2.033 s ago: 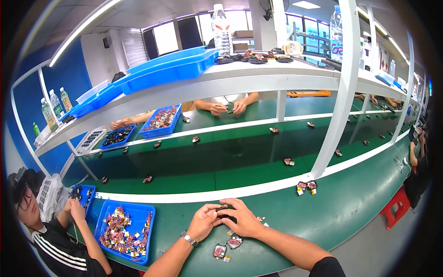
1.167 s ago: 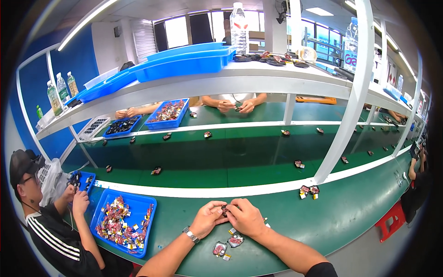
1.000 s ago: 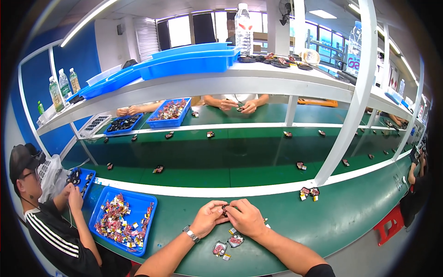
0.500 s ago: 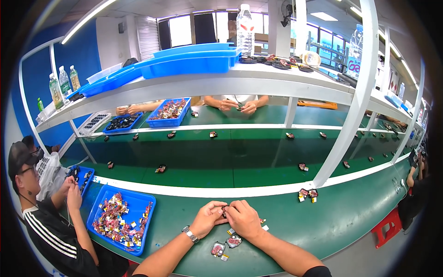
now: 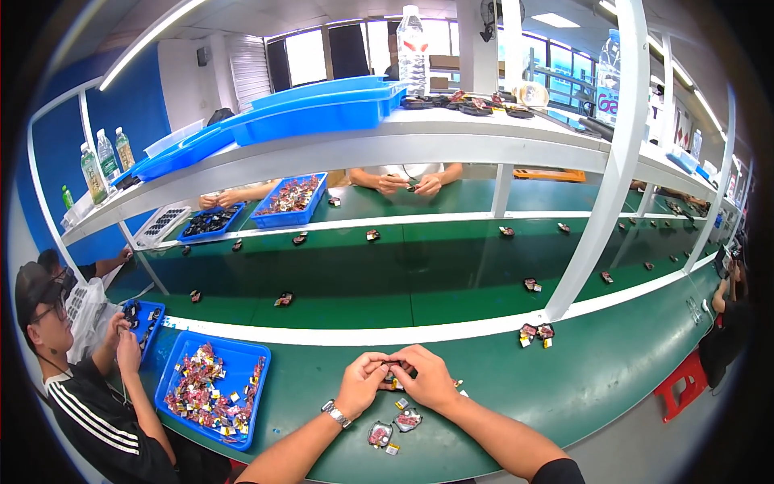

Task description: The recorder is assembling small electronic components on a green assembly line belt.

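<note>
Both my hands meet over the green bench, fingers pinched round a small dark electronic unit (image 5: 393, 369) whose black edge shows between the fingertips. My left hand (image 5: 363, 384), with a metal watch at its wrist, grips one side. The other side is gripped by my right hand (image 5: 427, 377). Much of the held unit is hidden by fingers. Just nearer to me lie two similar open units, one (image 5: 380, 435) left of the other (image 5: 408, 419), with black rims, red parts and yellow-white pieces. More small pieces peek out beside my right hand.
At left, a blue tray (image 5: 262, 379) holds many red-wired parts. A seated co-worker (image 5: 97, 403) handles something beside a smaller blue tray (image 5: 151, 323). Two units (image 5: 536, 335) sit near a white post (image 5: 601, 185). Beyond the white rail, units dot the green belt (image 5: 355, 282); a shelf overhangs it.
My fingers have shifted on the unit, and my right hand has turned so more of its dark edge shows. The view has shifted slightly. At left, the co-worker's hands and head have moved a little.
</note>
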